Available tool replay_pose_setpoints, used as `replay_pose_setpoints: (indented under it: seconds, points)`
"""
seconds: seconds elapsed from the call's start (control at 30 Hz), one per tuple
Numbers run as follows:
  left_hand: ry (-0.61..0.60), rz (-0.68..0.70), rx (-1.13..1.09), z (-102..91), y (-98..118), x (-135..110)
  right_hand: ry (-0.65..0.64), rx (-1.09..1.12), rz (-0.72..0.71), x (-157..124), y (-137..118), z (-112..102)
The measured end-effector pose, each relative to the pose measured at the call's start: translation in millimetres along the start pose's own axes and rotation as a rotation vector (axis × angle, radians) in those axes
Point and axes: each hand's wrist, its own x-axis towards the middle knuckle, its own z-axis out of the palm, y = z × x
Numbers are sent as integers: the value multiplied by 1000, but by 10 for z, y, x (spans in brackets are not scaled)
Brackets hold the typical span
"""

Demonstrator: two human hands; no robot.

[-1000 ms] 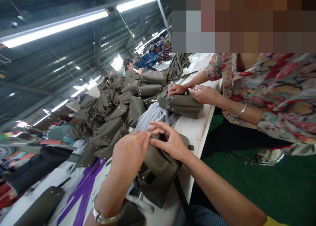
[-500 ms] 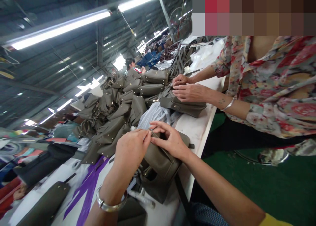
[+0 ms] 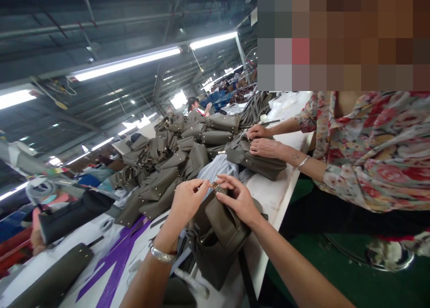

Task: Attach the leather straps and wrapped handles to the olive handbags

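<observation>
An olive-green leather bag stands on the white table in front of me. My left hand and my right hand meet at the bag's top edge, where both pinch a small gold metal fitting. My right palm rests on the bag's flap. A silver bangle sits on my left wrist.
A big heap of similar olive bags fills the table's far side. Beside me a person in a floral shirt handles another olive bag with both hands. Clear plastic wrap lies between. Purple tape marks the table at left.
My view has tilted up and shifted, so everything sits lower. My hands stay pinched at the bag's top fitting. The neighbouring person's hands have shifted on the other bag.
</observation>
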Motion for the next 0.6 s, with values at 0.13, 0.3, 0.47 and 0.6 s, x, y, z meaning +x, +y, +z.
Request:
replay_pose_setpoints:
  seconds: [0.13,0.3,0.47,0.6]
  points:
    - [-8,34,-57,-2,-19,-58,-3,-12,-4,-58,-2,-2]
    - [21,64,-154,-118,-64,-118,6,-77,-21,-74,-27,16]
    - [-30,-22,-243,-356,-74,-313,-39,-234,-13,-98,-78,42]
    - [-161,-224,-660,-426,-121,-546,-89,-315,19,-132,-81,60]
